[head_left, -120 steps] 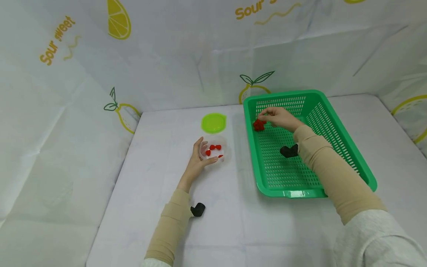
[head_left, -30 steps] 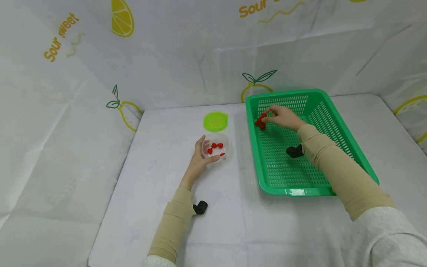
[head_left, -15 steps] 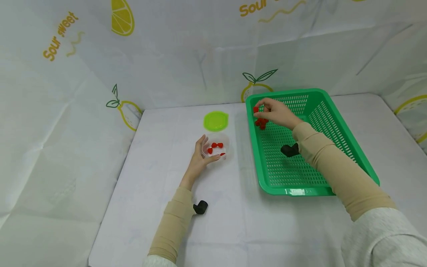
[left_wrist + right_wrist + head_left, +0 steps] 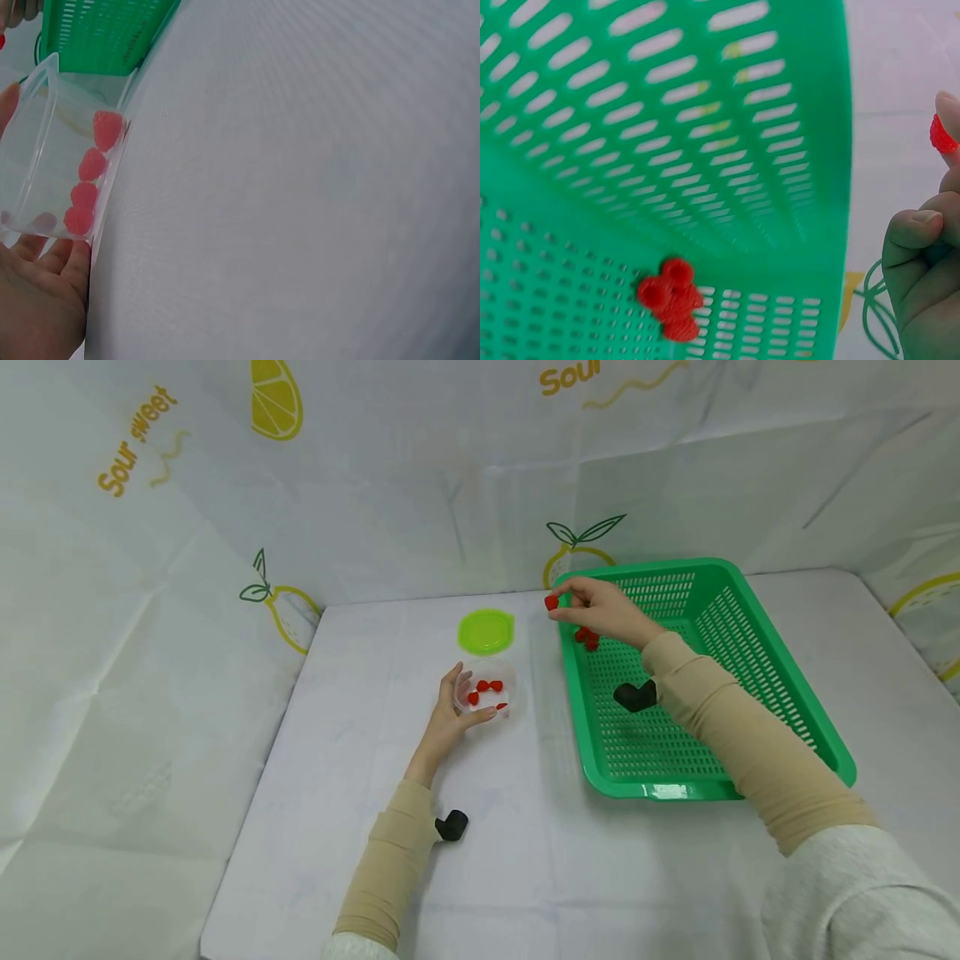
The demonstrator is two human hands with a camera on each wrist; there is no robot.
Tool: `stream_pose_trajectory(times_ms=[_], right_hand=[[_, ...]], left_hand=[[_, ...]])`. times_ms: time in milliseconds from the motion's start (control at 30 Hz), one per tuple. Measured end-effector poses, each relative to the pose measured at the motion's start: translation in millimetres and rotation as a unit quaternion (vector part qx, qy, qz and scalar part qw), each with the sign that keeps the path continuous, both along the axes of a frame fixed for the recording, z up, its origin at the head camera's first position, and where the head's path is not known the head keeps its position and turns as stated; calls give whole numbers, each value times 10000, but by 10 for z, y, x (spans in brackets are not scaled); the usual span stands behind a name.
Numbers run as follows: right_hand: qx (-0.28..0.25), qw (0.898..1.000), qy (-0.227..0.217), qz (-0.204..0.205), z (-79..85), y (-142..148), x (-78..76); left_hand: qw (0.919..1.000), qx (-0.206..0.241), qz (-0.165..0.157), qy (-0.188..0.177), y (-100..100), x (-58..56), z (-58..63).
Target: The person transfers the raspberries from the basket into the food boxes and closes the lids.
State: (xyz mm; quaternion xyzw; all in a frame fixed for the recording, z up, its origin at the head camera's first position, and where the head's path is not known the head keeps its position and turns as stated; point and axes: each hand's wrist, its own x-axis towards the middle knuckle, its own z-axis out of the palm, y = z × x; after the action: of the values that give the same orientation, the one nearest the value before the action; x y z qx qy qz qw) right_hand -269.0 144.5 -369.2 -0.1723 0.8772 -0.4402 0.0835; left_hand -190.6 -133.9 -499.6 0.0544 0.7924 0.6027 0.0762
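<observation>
My left hand (image 4: 444,720) grips a clear plastic container (image 4: 64,161) from its left side, with fingers and thumb round its wall. Several red raspberries (image 4: 92,164) lie on the container's bottom. Between thumb and fingertips, my right hand (image 4: 603,608) pinches one raspberry (image 4: 551,602). That hand is over the left rim of the green basket (image 4: 675,791). Several more raspberries (image 4: 676,300) sit clustered in a corner of the basket, partly below the right hand in the head view.
A yellow-green lid (image 4: 486,632) lies on the white table just behind the container. Black wrist devices (image 4: 452,826) stick out from both sleeves. A white sheet with lemon prints (image 4: 276,400) hangs behind and at the sides.
My right hand has picked a raspberry from the basket's cluster, lifted it and moved it left to over the rim. The left hand and container have hardly moved.
</observation>
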Motion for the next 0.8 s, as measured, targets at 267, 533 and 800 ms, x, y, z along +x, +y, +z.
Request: stream_pose_trajectory(times_ms=[267, 533, 800], right_hand=[[-335, 9991, 181, 159, -7, -179, -71], [-639, 9964, 268, 481, 49, -420, -86], [-930, 9939, 127, 576, 110, -642, -68]], left_hand=[[10000, -31, 21, -44, 6, 1, 4], [9999, -73, -16, -107, 1, -6, -1], [9992, -132, -232, -288, 31, 108, 309]])
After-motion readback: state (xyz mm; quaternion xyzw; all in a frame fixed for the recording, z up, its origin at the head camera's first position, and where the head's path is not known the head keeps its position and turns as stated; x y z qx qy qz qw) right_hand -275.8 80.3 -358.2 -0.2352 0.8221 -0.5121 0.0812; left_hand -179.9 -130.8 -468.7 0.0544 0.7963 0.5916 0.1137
